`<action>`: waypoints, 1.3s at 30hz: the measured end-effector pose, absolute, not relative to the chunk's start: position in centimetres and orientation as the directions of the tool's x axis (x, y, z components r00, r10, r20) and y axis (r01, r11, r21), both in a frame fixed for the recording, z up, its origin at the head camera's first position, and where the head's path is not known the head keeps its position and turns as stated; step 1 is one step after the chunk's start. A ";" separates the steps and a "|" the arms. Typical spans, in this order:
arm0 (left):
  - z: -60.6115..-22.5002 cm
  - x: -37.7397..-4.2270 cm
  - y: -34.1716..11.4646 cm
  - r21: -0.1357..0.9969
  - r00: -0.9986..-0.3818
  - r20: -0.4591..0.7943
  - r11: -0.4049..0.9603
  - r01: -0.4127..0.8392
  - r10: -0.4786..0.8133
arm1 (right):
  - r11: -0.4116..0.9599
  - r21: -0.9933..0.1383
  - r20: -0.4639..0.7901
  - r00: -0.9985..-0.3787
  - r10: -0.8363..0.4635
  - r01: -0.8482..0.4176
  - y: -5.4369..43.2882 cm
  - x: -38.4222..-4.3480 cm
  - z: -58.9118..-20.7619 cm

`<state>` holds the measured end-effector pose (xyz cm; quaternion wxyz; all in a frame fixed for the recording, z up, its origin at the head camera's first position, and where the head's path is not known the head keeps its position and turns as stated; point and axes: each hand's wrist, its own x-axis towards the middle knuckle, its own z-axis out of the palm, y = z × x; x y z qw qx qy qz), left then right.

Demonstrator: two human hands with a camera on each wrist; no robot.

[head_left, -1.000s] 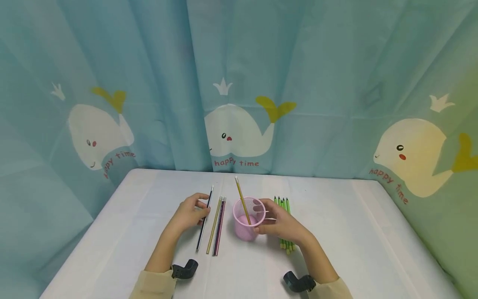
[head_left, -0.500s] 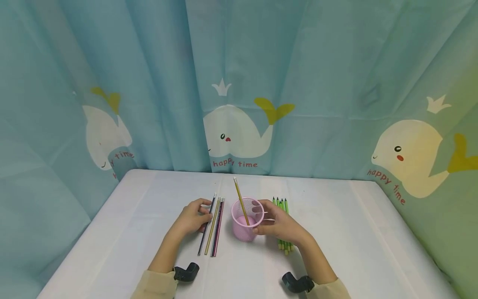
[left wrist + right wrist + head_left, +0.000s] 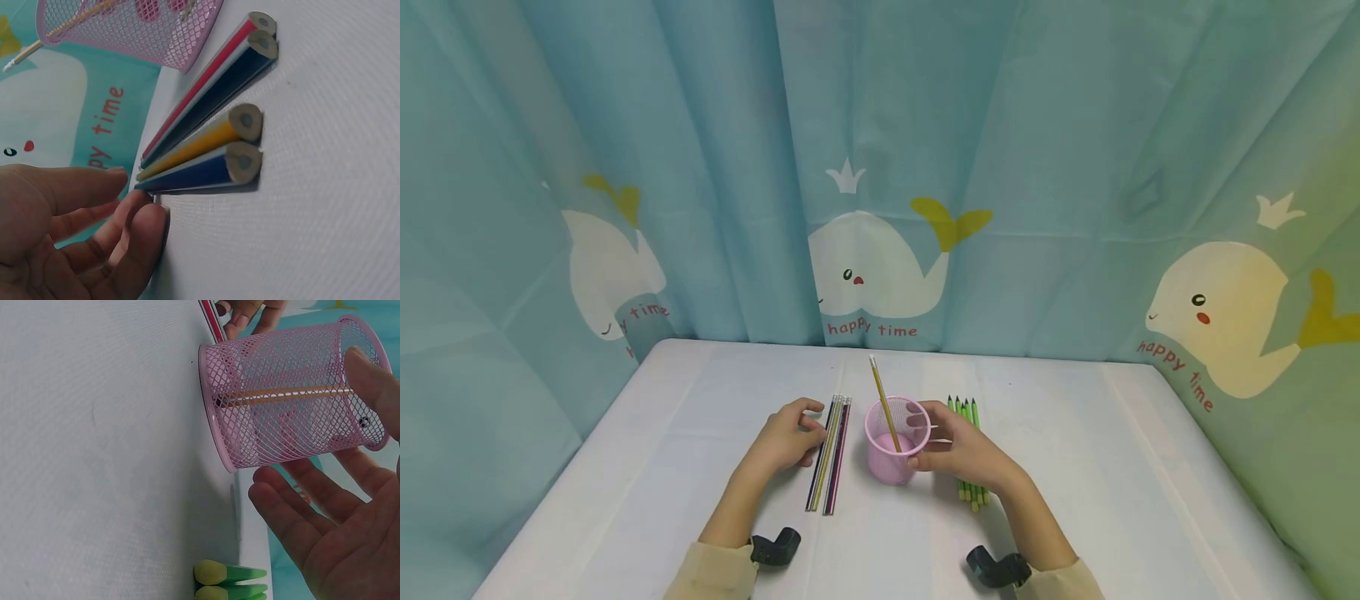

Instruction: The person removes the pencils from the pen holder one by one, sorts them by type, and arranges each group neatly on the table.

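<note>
In the head view my left hand (image 3: 786, 435) is beside the left edge of a row of pencils, its fingers loosely bent and holding nothing. Nearest it lies a dark blue pencil (image 3: 200, 175). Against that is a yellow pencil (image 3: 209, 137), then a navy pencil (image 3: 219, 94) and a red one (image 3: 206, 81) a small gap away. My right hand (image 3: 958, 450) holds a pink mesh pencil cup (image 3: 891, 468) upright, thumb and fingers on either side near the rim. One golden pencil (image 3: 881, 387) leans inside the cup.
Several green pencils (image 3: 975, 493) lie just beyond and under my right hand, to the right of the cup. All rest on a white-covered table (image 3: 1105, 483). A blue curtain (image 3: 715, 167) with whale prints hangs behind its far edge.
My left hand has brought the dark blue pencil rightward, set it against the yellow one and let it go. The right hand and cup have stayed nearly still.
</note>
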<state>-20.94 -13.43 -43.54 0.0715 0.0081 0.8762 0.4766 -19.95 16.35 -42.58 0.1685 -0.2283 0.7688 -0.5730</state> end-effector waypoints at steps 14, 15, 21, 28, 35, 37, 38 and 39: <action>-42.8 -21.3 -13.3 0.805 -0.996 0.057 0.586 0.090 0.076 | 0.224 -0.961 0.011 -0.835 -0.549 -0.160 16.4 -20.1 -42.9; -42.7 -21.3 -13.2 0.801 -0.993 0.091 0.588 0.117 0.075 | 0.224 -0.961 0.011 -0.836 -0.549 -0.160 16.4 -20.1 -43.0; -41.6 -20.9 -12.5 0.803 -0.971 0.223 0.548 0.234 0.088 | 0.226 -0.961 0.011 -0.838 -0.546 -0.161 16.4 -20.0 -43.0; -40.8 -19.9 -11.2 0.812 -0.934 0.309 0.462 0.358 0.181 | 0.236 -0.960 0.002 -0.841 -0.541 -0.154 16.3 -20.0 -43.1; -40.8 -19.5 -9.9 0.791 -0.898 0.353 0.428 0.436 0.263 | 0.231 -0.958 0.015 -0.836 -0.548 -0.168 16.5 -20.1 -43.1; -40.9 -19.5 -9.6 0.789 -0.892 0.350 0.423 0.445 0.286 | 0.234 -0.956 0.019 -0.836 -0.549 -0.175 16.5 -20.1 -43.0; -40.9 -19.5 -9.5 0.787 -0.890 0.346 0.425 0.448 0.297 | 0.235 -0.956 0.019 -0.834 -0.551 -0.177 16.4 -20.2 -43.0; -40.9 -19.4 -9.5 0.785 -0.888 0.342 0.427 0.449 0.306 | 0.236 -0.955 0.019 -0.832 -0.554 -0.179 16.4 -20.2 -42.9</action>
